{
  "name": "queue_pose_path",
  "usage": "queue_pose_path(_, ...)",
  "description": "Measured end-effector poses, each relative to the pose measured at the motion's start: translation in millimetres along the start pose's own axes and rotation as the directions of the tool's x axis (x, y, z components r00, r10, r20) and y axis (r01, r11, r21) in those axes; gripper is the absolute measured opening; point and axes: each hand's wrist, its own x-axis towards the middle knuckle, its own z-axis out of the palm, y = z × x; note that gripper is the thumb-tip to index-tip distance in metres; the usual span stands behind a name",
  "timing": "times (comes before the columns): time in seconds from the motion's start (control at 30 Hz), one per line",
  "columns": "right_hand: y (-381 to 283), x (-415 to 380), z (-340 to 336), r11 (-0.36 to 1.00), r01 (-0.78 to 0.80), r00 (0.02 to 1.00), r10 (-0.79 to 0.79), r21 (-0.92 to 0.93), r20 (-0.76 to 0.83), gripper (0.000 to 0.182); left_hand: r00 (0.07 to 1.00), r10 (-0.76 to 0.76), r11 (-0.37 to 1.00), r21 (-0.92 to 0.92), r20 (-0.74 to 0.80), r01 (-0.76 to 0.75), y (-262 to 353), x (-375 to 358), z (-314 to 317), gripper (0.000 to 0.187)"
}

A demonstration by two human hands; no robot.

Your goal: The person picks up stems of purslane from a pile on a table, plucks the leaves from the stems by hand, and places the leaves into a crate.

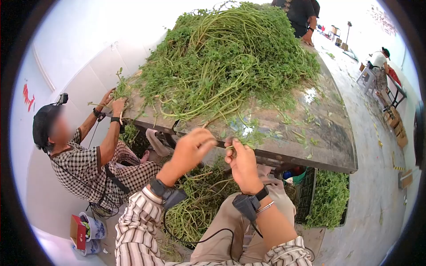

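Observation:
Just past the front edge of the wooden table (pixel 328 153), my right hand (pixel 242 162) pinches a thin green stem (pixel 250 142) between thumb and fingers. Close on its left is my left hand (pixel 191 150), its fingers curled and blurred; whether anything is in them cannot be made out. A large heap of leafy green stems (pixel 230 62) covers much of the table beyond both hands. Loose leaves (pixel 301 138) and short sprigs lie on the tabletop to the right of my right hand.
Cut stems (pixel 199 208) pile up below, beside my legs. A crate of greens (pixel 328 199) stands at the right under the table. A person in a checked shirt (pixel 84 173) handles greens at the left; another person's hand (pixel 307 37) rests at the far edge.

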Motion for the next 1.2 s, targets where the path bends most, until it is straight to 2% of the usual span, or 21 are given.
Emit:
queue_pose_path(0.03,-4,0,0,0.999,-0.004,1.000,0.003,0.044,0.011,0.019,0.998,-0.018,0.999,0.027,-0.064,0.020,-13,4,-3,0.016)
queue_pose_path(0.07,-6,0,0,0.996,-0.007,1.000,0.005,0.086,0.024,0.018,0.998,-0.018,0.999,0.028,-0.063,0.020,-27,6,-5,0.016)
queue_pose_path(0.13,-6,-1,-1,0.997,-0.034,0.998,0.031,0.074,0.048,0.019,0.972,-0.090,0.963,0.228,-0.216,0.140,-54,11,-8,0.018)
queue_pose_path(0.33,-6,-1,0,0.995,-0.095,0.991,0.091,0.040,0.096,0.021,0.985,-0.120,0.884,0.438,-0.126,0.164,-92,19,-7,0.016)
queue_pose_path(0.47,-9,-3,0,0.995,-0.094,0.991,0.090,0.033,0.103,0.022,0.986,-0.143,0.783,0.598,-0.088,0.168,-87,21,-8,0.011)
queue_pose_path(0.6,-10,-3,1,0.995,-0.097,0.990,0.095,0.021,0.101,0.022,0.988,-0.107,0.774,0.614,-0.114,0.155,-82,22,-11,0.009)
queue_pose_path(0.67,-10,-3,0,0.995,-0.097,0.989,0.094,0.013,0.115,0.023,0.982,-0.091,0.811,0.560,-0.168,0.171,-78,27,-14,0.008)
queue_pose_path(0.8,-10,-5,1,0.995,-0.097,0.988,0.097,-0.007,0.122,0.023,0.984,-0.069,0.834,0.532,-0.165,0.147,-77,41,-18,0.008)
queue_pose_path(0.97,-10,-4,1,0.994,-0.106,0.988,0.105,0.004,0.115,0.023,0.975,-0.087,0.908,0.387,-0.204,0.162,-71,54,-16,0.007)
queue_pose_path(1.2,-11,-5,1,0.994,-0.107,0.986,0.104,0.014,0.131,0.023,0.969,-0.103,0.870,0.453,-0.223,0.196,-59,57,-7,0.007)
